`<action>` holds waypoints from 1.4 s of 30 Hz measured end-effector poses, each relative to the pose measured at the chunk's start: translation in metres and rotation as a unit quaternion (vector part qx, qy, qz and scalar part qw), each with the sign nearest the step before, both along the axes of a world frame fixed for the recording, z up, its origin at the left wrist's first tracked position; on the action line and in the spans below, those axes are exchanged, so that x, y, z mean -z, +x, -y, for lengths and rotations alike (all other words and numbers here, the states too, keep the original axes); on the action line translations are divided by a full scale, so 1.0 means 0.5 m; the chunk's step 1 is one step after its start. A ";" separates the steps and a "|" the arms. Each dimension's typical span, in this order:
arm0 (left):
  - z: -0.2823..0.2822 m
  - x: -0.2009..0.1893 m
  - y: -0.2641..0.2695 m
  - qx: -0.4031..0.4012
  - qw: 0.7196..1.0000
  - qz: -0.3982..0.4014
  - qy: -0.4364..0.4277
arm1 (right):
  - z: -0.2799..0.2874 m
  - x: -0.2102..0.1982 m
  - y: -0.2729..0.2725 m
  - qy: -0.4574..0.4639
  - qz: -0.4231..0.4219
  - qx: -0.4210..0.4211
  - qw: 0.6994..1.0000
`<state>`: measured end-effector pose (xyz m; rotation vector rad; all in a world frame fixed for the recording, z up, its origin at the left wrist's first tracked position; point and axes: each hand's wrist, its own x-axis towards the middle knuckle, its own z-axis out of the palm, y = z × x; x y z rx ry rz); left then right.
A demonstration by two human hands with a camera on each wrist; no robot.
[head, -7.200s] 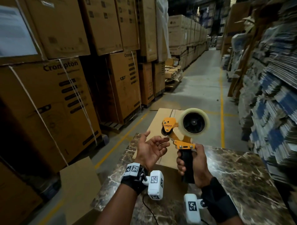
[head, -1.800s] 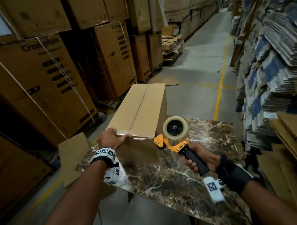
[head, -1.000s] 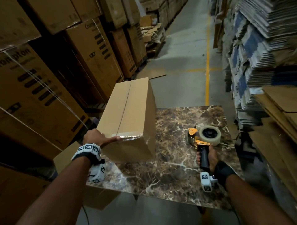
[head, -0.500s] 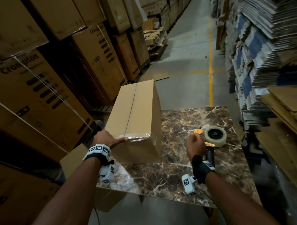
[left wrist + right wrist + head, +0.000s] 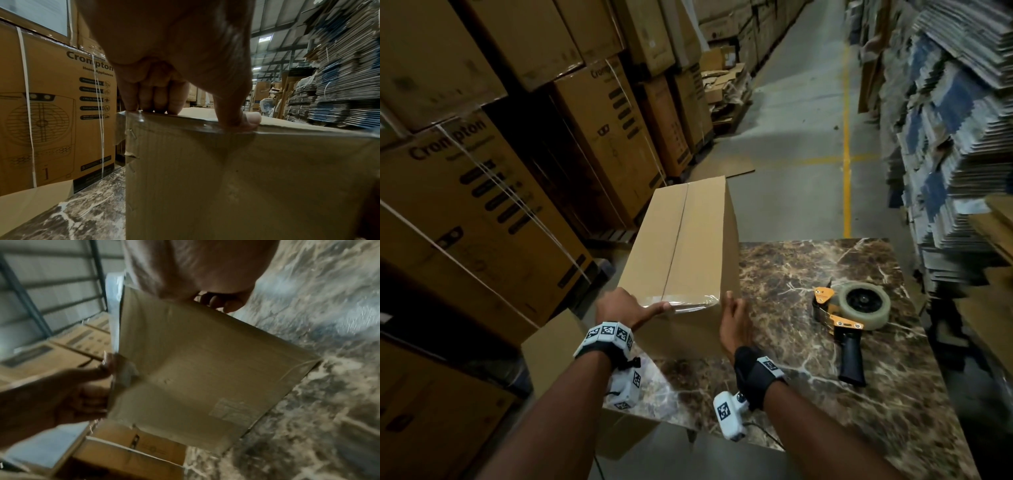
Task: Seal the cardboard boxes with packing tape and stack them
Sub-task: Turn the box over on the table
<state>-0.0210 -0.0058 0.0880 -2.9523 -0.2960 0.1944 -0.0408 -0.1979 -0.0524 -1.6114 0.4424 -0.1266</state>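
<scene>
Bracing the cardboard box [image 5: 681, 253] on the desk [image 5: 825, 394], the left hand [image 5: 625, 310] presses fingers over its taped near edge; right hand [image 5: 734, 323] cups its right corner, the tape dispenser [image 5: 851, 317] parked right of the box, likely freeing both hands for lifting.

A warehouse aisle — tall stacks of printed brown appliance cartons [image 5: 493, 192] are filling the frame's left, bundled flattened cardboard sheets [image 5: 945, 113] the right.

Matt brown cardboard box [image 5: 681, 246] with a glossy clear tape strip [image 5: 688, 303] on its near edge, polished marble-look worktop [image 5: 808, 274], orange metal dispenser [image 5: 839, 318] with black plastic grip
</scene>
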 end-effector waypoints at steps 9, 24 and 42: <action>-0.004 0.006 0.002 -0.003 1.000 0.012 -0.017 | 0.021 0.063 -0.033 -0.168 0.225 -0.041 0.959; -0.017 0.026 0.013 0.009 0.999 0.019 -0.029 | 0.040 0.042 -0.056 -0.233 0.224 -0.073 0.944; -0.027 0.056 -0.015 0.042 0.994 0.087 -0.051 | 0.060 -0.050 -0.046 -0.178 0.141 -0.073 0.971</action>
